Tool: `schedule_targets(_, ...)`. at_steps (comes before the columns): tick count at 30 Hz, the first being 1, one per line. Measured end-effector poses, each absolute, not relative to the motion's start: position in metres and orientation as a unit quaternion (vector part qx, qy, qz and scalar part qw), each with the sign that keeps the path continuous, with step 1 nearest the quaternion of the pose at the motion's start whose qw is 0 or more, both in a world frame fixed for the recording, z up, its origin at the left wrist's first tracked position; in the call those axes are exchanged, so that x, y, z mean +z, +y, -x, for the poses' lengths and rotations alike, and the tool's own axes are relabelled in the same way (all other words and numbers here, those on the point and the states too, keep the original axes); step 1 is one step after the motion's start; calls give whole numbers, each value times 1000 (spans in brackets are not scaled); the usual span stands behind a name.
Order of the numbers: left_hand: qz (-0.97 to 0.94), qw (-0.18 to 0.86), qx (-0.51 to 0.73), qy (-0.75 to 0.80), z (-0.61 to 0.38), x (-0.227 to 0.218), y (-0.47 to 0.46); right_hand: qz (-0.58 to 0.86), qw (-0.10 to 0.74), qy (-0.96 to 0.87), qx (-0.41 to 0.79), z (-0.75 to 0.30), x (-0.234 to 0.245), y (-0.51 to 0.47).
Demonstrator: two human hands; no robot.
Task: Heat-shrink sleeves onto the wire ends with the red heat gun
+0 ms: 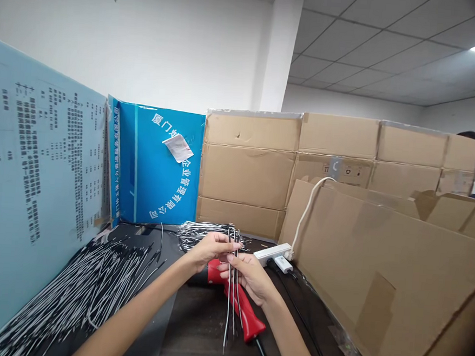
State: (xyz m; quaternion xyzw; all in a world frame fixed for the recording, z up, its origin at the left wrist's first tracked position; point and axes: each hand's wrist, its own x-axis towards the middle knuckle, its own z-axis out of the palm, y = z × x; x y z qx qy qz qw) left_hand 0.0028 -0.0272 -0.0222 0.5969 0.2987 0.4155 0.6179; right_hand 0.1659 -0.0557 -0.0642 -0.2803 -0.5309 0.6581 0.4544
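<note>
My left hand (210,247) and my right hand (248,275) meet above the dark table (198,327), both pinched on a small bunch of thin black and white wires (231,297) that hangs down from my fingers. Under my hands lies a red handled tool (244,308), pointing toward me. A tangled pile of the same wires (201,234) sits just behind my hands.
A large heap of black and white wires (79,291) spreads along the left by a pale blue printed panel (33,185). Blue board (157,167) stands behind. Cardboard boxes (327,168) wall the back and right. A white power strip (273,252) with cable lies at right.
</note>
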Motion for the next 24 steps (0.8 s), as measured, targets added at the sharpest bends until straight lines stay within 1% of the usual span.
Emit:
schedule_targets(7, -564, 634, 441, 292, -2, -20, -28, 288, 438, -534, 663, -165, -65, -56)
schedule_targets(20, -512, 688, 448, 253, -9, -23, -33, 293, 447, -523, 664, -163, -69, -53)
schedule_targets(24, -504, 680, 465, 260, -11, -25, -33, 290, 444, -527, 664, -162, -68, -53)
